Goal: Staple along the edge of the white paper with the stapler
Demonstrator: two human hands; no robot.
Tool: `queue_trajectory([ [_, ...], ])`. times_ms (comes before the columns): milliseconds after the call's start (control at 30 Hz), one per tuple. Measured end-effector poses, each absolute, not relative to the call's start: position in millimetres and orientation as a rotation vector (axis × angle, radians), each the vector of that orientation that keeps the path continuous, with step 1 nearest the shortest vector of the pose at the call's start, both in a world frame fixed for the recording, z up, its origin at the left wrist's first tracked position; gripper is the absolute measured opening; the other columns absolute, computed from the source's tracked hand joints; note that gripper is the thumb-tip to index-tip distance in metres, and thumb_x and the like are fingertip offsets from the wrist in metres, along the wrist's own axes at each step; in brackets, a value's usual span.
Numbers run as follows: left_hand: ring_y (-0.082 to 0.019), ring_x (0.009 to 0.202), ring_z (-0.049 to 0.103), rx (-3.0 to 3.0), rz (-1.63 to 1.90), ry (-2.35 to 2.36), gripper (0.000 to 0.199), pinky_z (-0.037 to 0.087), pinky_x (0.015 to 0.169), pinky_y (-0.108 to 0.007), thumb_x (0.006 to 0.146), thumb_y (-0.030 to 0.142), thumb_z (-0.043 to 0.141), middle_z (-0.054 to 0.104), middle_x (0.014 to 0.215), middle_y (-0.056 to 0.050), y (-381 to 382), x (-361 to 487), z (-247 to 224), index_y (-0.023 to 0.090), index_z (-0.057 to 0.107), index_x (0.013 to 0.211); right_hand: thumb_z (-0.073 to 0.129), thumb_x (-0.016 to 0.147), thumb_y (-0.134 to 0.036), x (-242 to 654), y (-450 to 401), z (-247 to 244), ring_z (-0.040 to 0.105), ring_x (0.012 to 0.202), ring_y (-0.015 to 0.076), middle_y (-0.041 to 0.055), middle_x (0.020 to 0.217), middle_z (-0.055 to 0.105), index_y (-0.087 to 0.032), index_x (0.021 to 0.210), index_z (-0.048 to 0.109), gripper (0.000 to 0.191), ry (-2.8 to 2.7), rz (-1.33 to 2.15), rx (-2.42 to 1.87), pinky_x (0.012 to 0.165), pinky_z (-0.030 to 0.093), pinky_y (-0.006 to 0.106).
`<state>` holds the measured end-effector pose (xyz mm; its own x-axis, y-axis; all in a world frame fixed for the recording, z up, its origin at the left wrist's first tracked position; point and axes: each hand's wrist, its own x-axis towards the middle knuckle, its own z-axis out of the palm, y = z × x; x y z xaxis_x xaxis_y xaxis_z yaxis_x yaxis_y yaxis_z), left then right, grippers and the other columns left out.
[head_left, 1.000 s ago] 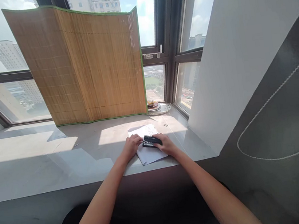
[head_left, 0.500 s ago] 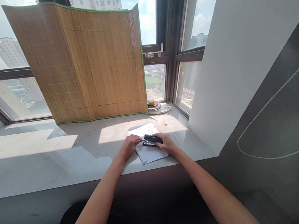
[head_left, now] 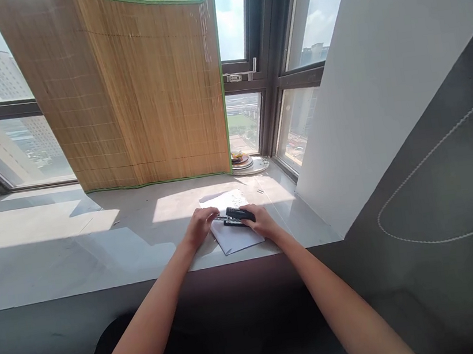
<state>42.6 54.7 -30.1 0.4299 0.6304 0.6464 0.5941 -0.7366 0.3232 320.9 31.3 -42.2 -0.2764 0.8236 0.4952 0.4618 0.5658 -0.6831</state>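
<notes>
A black stapler (head_left: 240,214) is gripped by my right hand (head_left: 262,221), fingers and thumb closed around its rear end. A thin metal slide (head_left: 221,218) sticks out of the stapler's left end. My left hand (head_left: 201,223) is closed at that slide's outer end, its fingertips pinched together; the exact hold is small and hard to see. Below the stapler lie white sheets of paper (head_left: 238,240), the far one bearing some handwriting. Both hands are over the paper's sides, near the front edge of the sill.
The pale windowsill (head_left: 135,266) stretches out to the left. A bamboo mat (head_left: 156,94) with green edging leans against the window. In the corner stands a stack of plates (head_left: 243,164). Small dark strips (head_left: 260,191) lie right of the paper. A beaded cord (head_left: 423,242) hangs at right.
My left hand has moved left, away from the stapler, and more of the metal slide now shows. My right hand still holds the stapler. The view has tipped slightly downward.
</notes>
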Motion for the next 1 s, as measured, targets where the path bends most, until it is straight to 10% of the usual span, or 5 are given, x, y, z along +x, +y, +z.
queue_trajectory([
  [667, -0.023, 0.097, 0.072, 2.481, 1.350, 0.843, 0.022, 0.061, 0.084, -0.037, 0.106, 0.029, 0.057, 0.075, 0.105, -0.009, 61, 45, -29, 0.022, 0.078, 0.104, 0.075, 0.084, -0.012, 322, 34, -43, 0.069, 0.111, 0.0295, 0.0099, 0.118, 0.076, -0.022, 0.126, 0.074, 0.043, -1.942, 0.496, -1.033, 0.103, 0.053, 0.047],
  [1000, -0.023, 0.098, 0.067, 2.528, 1.131, 0.970, 0.019, 0.056, 0.092, -0.041, 0.094, 0.010, 0.062, 0.073, 0.102, -0.005, 65, 48, -33, 0.023, 0.071, 0.105, 0.075, 0.084, -0.012, 322, 35, -45, 0.069, 0.110, 0.0274, 0.0097, 0.119, 0.076, -0.021, 0.125, 0.073, 0.042, -1.955, 0.494, -1.052, 0.102, 0.053, 0.045],
])
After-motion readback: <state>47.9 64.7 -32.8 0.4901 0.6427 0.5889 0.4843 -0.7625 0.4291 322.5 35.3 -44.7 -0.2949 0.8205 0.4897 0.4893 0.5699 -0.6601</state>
